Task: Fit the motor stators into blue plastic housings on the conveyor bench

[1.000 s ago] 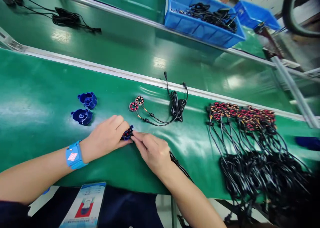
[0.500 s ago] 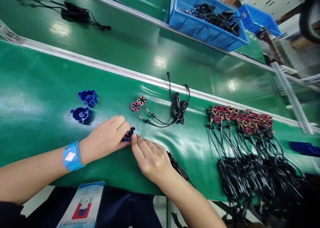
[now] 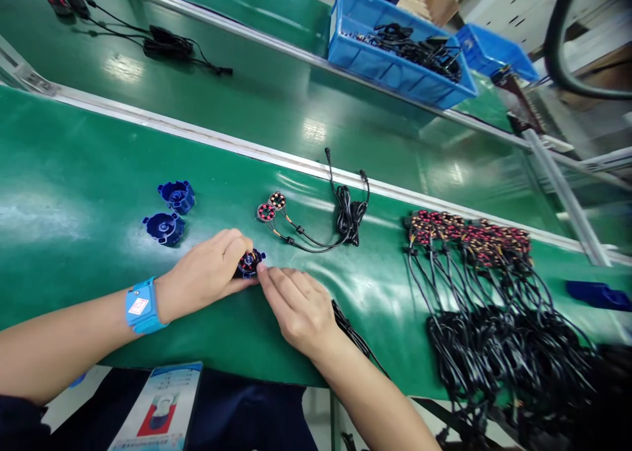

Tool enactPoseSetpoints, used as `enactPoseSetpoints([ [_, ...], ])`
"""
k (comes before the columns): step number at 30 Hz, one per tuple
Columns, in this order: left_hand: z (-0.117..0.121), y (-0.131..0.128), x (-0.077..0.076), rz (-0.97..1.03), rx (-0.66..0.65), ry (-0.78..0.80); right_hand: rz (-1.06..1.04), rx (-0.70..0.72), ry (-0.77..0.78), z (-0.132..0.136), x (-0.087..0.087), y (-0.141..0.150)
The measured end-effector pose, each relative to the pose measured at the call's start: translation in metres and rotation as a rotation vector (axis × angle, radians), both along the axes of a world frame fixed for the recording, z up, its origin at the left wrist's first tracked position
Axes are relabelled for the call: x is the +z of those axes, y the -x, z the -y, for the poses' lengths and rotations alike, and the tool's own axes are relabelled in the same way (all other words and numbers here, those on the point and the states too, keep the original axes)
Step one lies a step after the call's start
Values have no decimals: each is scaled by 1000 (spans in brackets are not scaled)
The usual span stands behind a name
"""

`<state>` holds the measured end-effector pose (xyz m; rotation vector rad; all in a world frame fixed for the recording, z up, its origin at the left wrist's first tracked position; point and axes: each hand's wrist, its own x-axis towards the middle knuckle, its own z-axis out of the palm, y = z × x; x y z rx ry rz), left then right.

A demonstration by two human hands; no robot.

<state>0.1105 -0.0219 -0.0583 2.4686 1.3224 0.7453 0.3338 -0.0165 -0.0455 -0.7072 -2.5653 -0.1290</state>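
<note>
A round blue plastic housing (image 3: 250, 263) with a dark wired ring inside it is held between both hands just above the green mat. My left hand (image 3: 210, 266) is closed around its left side, thumb near the rim. At the right edge, the fingertips of my right hand (image 3: 299, 306) press together on the housing. A black cable bundle (image 3: 350, 329) lies partly hidden under my right forearm. Two more blue housings, one (image 3: 165, 228) nearer and one (image 3: 178, 196) behind, sit open side up at the left.
Two round coil boards (image 3: 266, 212) on a coiled black cable (image 3: 350, 214) lie ahead. To the right is a heap of red-and-copper coil boards (image 3: 469, 237) with tangled black cables (image 3: 503, 352). A metal rail (image 3: 207, 135) crosses behind; a blue bin (image 3: 395, 69) of cables stands beyond.
My left fingers have drawn back slightly from the housing's opening, so more of its inside shows. The view has shifted a little; both hands stay on the housing.
</note>
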Motion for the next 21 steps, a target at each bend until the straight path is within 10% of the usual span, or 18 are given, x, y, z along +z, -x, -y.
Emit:
enactPoseSetpoints([
  [14,2,3,-4,57,18,6,52,-94,60,-2,0,9],
  [21,6,3,2,-17,-69,-334,-57,-71,124,-3,-6,12],
])
